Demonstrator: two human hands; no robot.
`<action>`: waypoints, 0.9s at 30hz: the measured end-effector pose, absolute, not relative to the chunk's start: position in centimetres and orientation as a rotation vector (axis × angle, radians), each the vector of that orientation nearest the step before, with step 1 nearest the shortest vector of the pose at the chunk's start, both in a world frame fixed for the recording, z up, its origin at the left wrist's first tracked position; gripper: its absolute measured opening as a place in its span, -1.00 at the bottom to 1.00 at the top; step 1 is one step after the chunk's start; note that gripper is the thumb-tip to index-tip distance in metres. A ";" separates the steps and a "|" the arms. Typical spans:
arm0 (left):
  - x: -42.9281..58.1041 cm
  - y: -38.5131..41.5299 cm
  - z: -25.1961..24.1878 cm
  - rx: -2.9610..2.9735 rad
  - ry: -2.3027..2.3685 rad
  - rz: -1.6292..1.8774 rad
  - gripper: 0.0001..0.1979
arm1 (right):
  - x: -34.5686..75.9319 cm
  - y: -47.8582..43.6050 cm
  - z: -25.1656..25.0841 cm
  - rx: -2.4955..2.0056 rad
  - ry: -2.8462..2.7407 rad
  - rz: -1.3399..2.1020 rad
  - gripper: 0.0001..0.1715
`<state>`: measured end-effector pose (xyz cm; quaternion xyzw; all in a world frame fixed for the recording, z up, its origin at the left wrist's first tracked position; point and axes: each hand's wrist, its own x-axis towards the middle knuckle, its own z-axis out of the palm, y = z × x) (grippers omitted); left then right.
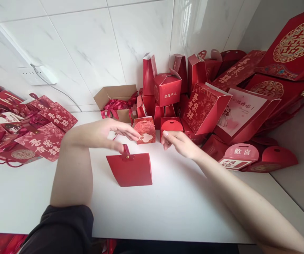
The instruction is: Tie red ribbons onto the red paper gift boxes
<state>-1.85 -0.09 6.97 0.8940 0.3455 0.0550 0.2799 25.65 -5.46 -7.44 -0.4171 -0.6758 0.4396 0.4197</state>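
Note:
A plain red box (132, 171) with a strap handle and a gold-coloured stud stands on the white table. Just above its handle is my left hand (112, 134), thumb apart from the stretched fingers, holding nothing. Beyond that hand's fingertips stands a small patterned red box (145, 131) with a pale cut-out shape. My right hand (177, 143) is in front of a small red box with a rounded top (171, 124). Its fingers are curled in toward the thumb, and whatever may be between them cannot be made out.
An open cardboard box (114, 92) of dark red ribbon sits by the tiled wall. Many red boxes, one a printed box (207, 107), are heaped at the right. Flat red bags (58, 114) lie at the left under a socket (39, 76) with a cable.

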 end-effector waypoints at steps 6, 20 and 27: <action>-4.6 -2.7 1.9 2.175 1.064 -0.047 -0.59 | 22.8 -5.0 -12.9 -1.087 -1.795 1.173 -0.40; -15.1 -4.1 -10.2 1.690 1.735 0.792 -0.42 | 22.1 -4.9 -15.2 -1.098 -1.783 1.194 -0.48; -18.7 7.6 -11.8 1.642 2.000 1.357 -0.31 | 22.1 -4.9 -15.2 -1.094 -1.783 1.207 -0.47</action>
